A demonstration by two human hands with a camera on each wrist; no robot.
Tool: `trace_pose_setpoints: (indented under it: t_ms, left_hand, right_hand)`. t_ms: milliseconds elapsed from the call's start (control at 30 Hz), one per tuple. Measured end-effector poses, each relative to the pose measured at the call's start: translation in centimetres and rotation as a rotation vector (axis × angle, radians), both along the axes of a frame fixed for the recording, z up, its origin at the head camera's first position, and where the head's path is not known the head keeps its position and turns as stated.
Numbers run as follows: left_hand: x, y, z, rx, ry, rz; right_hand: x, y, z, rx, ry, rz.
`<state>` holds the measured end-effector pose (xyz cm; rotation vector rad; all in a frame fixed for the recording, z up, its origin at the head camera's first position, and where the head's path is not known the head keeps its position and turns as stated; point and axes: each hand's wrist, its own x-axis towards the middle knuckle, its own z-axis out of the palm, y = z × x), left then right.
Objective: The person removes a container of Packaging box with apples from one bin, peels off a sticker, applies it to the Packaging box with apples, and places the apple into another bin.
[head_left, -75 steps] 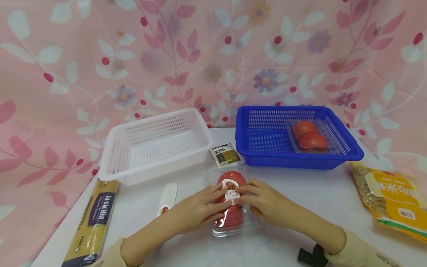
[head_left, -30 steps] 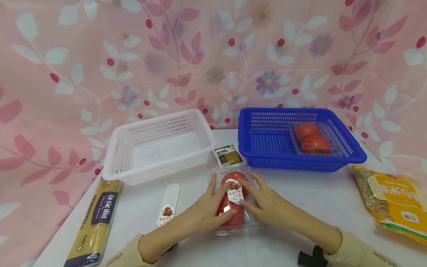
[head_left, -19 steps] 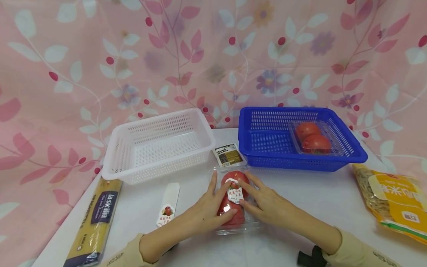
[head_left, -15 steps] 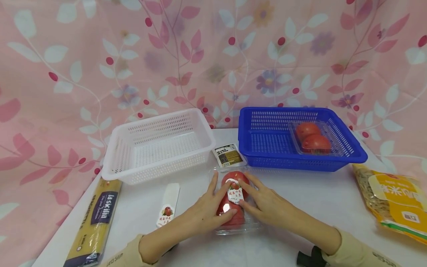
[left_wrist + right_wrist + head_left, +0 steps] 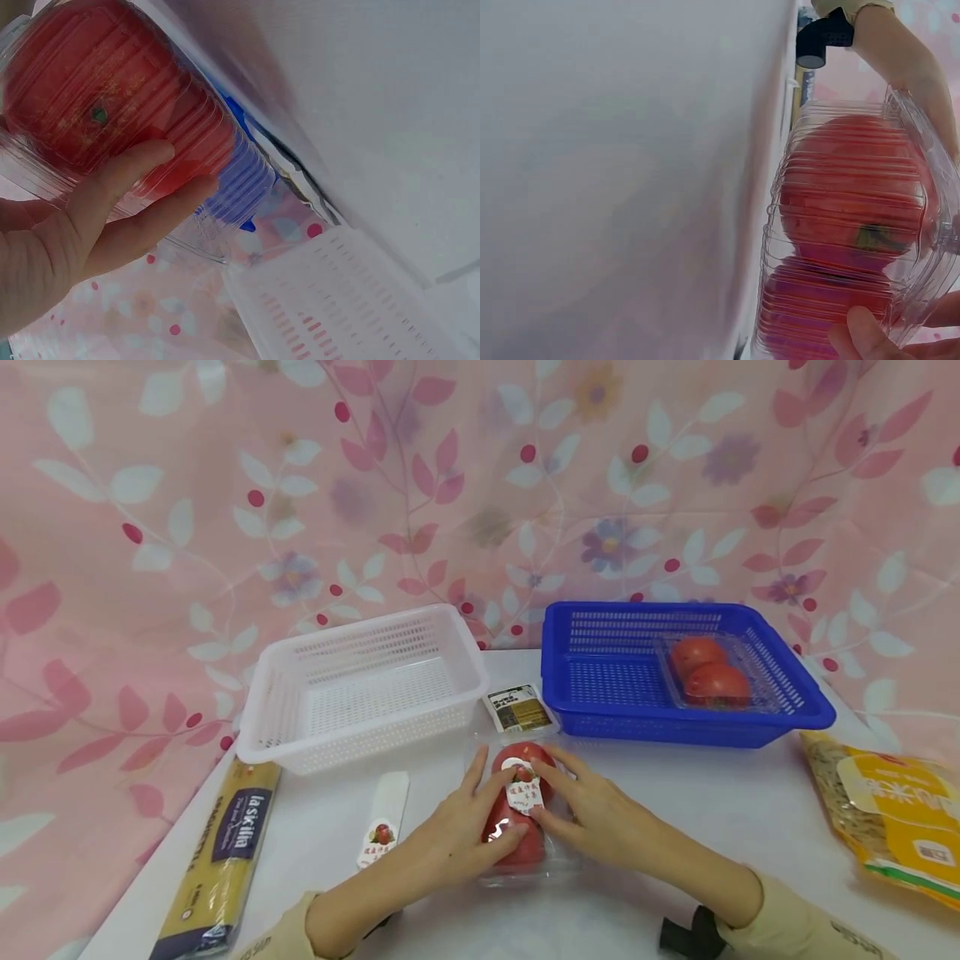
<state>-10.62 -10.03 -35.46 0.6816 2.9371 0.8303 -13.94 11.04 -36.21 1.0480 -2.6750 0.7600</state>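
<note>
A clear plastic box (image 5: 566, 852) holding two red tomatoes (image 5: 517, 843) lies on the white table in front of me. Across its lid sits a white sticker (image 5: 523, 793) with a fruit picture and red writing. My left hand (image 5: 457, 835) rests on the box from the left, index fingertip on the sticker and thumb lower on the lid. From the right, my right hand (image 5: 600, 814) touches the sticker's edge with its fingertips. Fingers (image 5: 124, 180) of the left hand lie against the ribbed wall in the left wrist view; right fingertips (image 5: 866, 330) touch it in the right wrist view.
A white basket (image 5: 360, 727) and a blue basket (image 5: 682, 727) stand behind; the blue one holds another tomato box (image 5: 765, 681). Between them lies a small packet (image 5: 520, 708). Spaghetti (image 5: 225, 852) and a white strip with a sticker (image 5: 384, 818) lie left, a yellow bag (image 5: 892, 810) right.
Since the earliest frame, the left hand's fingers have spread apart and its thumb has come onto the lid, uncovering more of the sticker. During the last second both hands have stayed almost still.
</note>
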Motion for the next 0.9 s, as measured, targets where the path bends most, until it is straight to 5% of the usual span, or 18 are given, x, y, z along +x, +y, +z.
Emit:
trace_pose_setpoints:
  t_ms: [133, 367, 600, 900]
  left_hand:
    - [0.4, -0.6, 1.1, 0.010, 0.039, 0.018]
    - [0.3, -2.0, 3.2, 0.009, 0.219, 0.043]
    - [-0.2, -3.3, 5.8, 0.018, 0.229, 0.086]
    - [-3.2, -5.9, 9.0, 0.038, 0.269, 0.158]
  right_hand:
    - [-0.1, -0.7, 1.0, 0.005, 0.009, 0.013]
    - [-0.7, -2.2, 3.2, -0.032, 0.046, 0.062]
    - [-1.5, -3.8, 5.5, -0.074, 0.112, 0.071]
    - [-4.4, -6.8, 9.0, -0.077, 0.097, 0.102]
